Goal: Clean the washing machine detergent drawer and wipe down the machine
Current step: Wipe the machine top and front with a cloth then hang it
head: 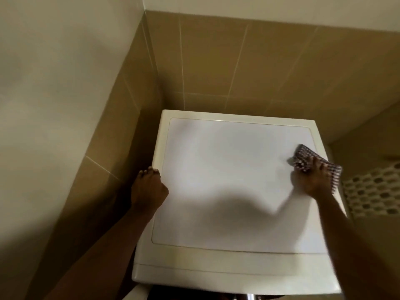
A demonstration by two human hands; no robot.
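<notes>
The white top of the washing machine [227, 180] fills the middle of the head view, seen from above. My right hand [311, 180] presses a checked cloth [307, 158] flat on the top panel near its right edge. My left hand [149, 187] grips the machine's left edge, fingers curled over the rim. The detergent drawer and the machine's front are hidden below the front lip.
Tan tiled walls [216, 72] close in behind and on the left of the machine, leaving a narrow dark gap on the left. A white perforated basket [376, 189] stands to the right of the machine.
</notes>
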